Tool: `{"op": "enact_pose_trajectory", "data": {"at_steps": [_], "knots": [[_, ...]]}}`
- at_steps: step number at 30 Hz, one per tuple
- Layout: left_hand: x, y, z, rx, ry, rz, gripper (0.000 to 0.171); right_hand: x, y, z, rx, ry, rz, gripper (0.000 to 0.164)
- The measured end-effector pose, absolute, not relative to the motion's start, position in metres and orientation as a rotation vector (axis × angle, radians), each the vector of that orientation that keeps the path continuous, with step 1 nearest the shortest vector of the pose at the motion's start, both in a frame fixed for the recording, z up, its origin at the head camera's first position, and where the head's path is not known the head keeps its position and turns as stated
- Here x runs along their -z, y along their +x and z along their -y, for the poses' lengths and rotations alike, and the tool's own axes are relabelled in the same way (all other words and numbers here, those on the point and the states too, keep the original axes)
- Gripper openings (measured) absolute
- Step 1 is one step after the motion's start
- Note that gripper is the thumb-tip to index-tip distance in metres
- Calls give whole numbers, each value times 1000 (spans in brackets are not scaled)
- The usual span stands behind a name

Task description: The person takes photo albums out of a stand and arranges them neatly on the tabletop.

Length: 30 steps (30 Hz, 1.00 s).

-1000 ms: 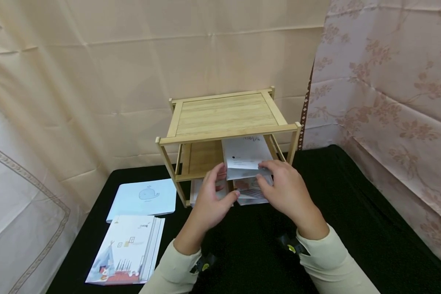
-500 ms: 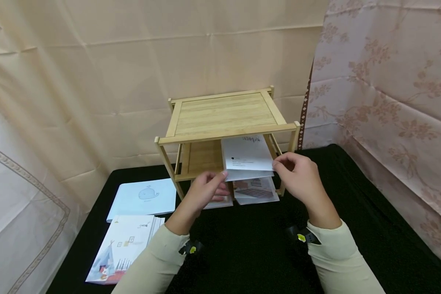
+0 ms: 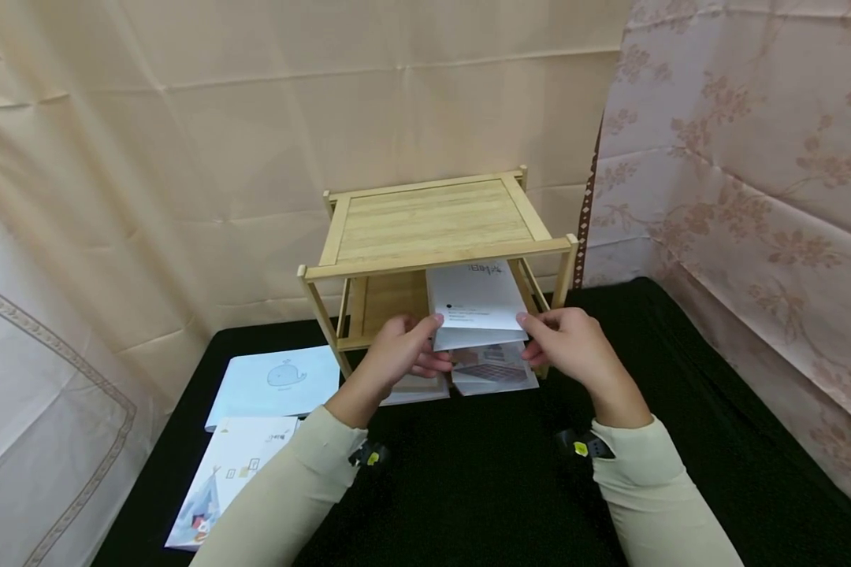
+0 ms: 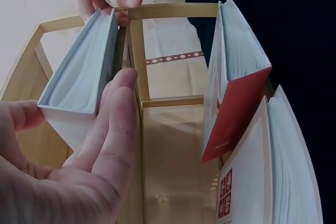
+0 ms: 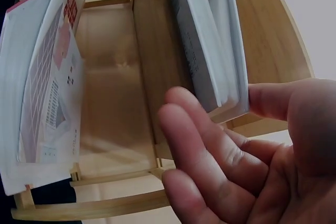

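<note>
Hands (image 3: 392, 358) (image 3: 574, 342) now closer tog., pinching bk (image 3: 477, 303).

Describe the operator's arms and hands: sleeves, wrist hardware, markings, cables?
Left sleeve and right sleeve: long, plain, pale cream. Left wrist device and right wrist device: black, each with a small yellow mark. Left hand and right hand: bare, no gloves or rings visible. No cables seen.
</note>
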State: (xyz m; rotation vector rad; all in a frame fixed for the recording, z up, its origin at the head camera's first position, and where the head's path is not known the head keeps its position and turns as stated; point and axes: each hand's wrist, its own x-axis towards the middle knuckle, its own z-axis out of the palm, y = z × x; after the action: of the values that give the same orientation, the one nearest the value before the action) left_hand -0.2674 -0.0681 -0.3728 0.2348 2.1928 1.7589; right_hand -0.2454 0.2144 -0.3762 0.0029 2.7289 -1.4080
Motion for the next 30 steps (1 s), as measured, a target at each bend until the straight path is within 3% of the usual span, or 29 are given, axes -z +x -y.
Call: {"op": "enact_pose_trajectory", "data": {"at_steps": [15,24,30], "knots": [[372,-266,73,-1784,212,-2134,58,378,-247,-218,1513,-124,-2591,55],[371,-257,84,-1731,230,-2149,67,374,-246,-221,1529,-223,-2435,63],[372,-249,89,-1731,271,-2127,60,379,-250,-220,1645,-165,-2301,67]]}}
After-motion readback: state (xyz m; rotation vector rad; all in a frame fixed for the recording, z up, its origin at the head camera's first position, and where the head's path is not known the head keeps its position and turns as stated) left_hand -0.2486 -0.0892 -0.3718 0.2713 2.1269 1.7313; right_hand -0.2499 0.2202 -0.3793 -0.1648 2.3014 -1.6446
